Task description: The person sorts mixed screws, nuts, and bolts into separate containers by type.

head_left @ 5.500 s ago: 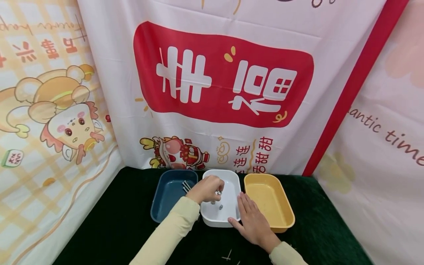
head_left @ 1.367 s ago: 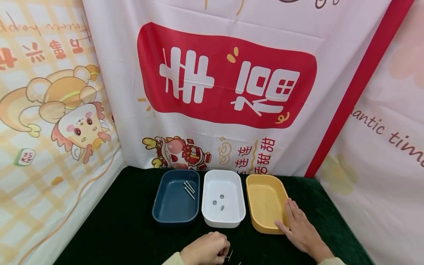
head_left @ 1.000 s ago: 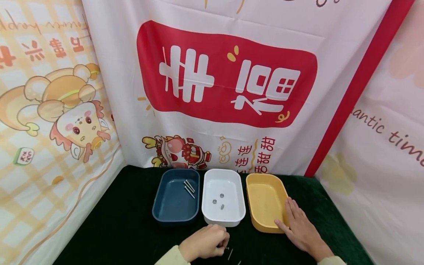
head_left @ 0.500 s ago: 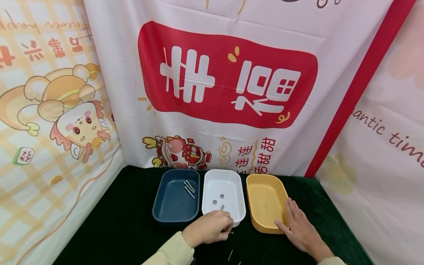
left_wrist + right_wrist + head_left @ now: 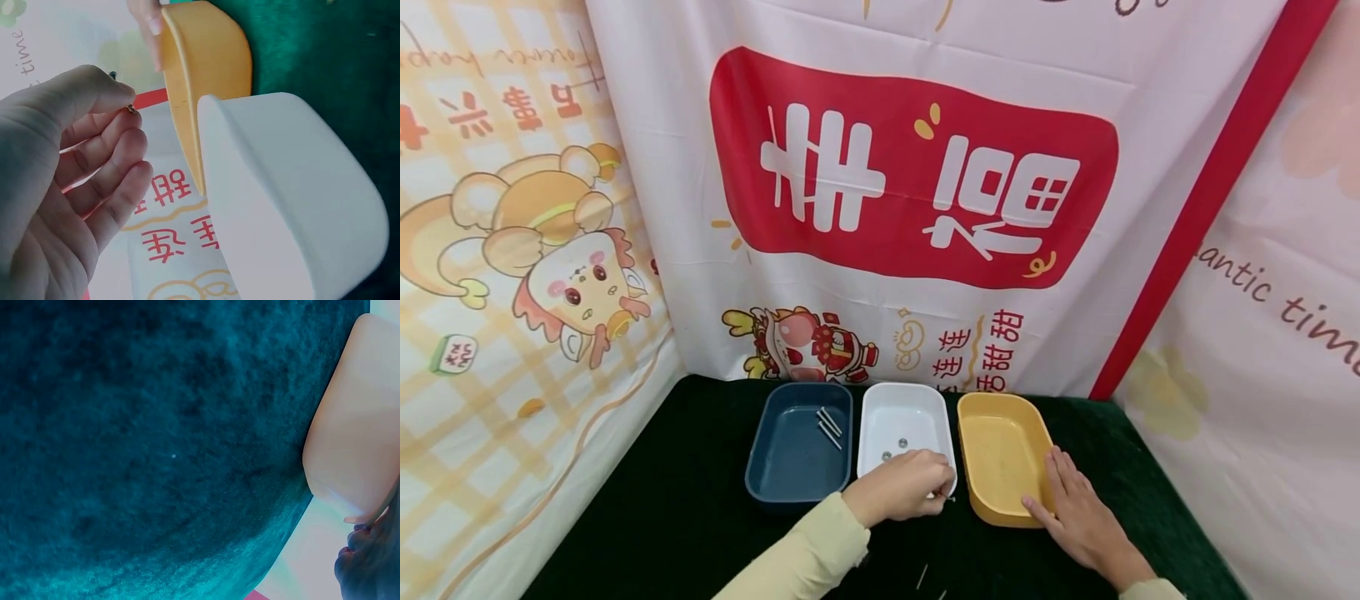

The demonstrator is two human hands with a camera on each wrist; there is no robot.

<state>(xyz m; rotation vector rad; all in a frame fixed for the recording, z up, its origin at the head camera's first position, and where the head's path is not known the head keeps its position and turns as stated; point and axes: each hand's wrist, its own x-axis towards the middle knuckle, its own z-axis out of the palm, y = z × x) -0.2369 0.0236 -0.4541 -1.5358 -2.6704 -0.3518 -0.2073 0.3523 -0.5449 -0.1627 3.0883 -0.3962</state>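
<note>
My left hand (image 5: 904, 483) pinches a small thin metal screw (image 5: 130, 109) between thumb and index finger; much of the screw is hidden by the fingers. In the head view this hand is over the front right part of the white tray (image 5: 867, 408), close to the yellow tray (image 5: 1000, 450). My right hand (image 5: 1086, 521) rests with straight fingers against the right rim of the yellow tray, thumb at its front corner. Two nuts (image 5: 902, 443) show in the white tray; its front part is hidden behind the left hand.
At the left stands a blue tray (image 5: 775, 475) holding several long bolts (image 5: 829, 429). Two thin metal pieces (image 5: 921, 576) lie on the dark green cloth (image 5: 647, 508) near the front edge. Printed fabric walls (image 5: 910, 175) stand behind and at both sides.
My left hand put down something at the white tray, then picked a screw from the cloth and carried it up and right toward the yellow tray. The right hand shifted to the yellow tray's right side.
</note>
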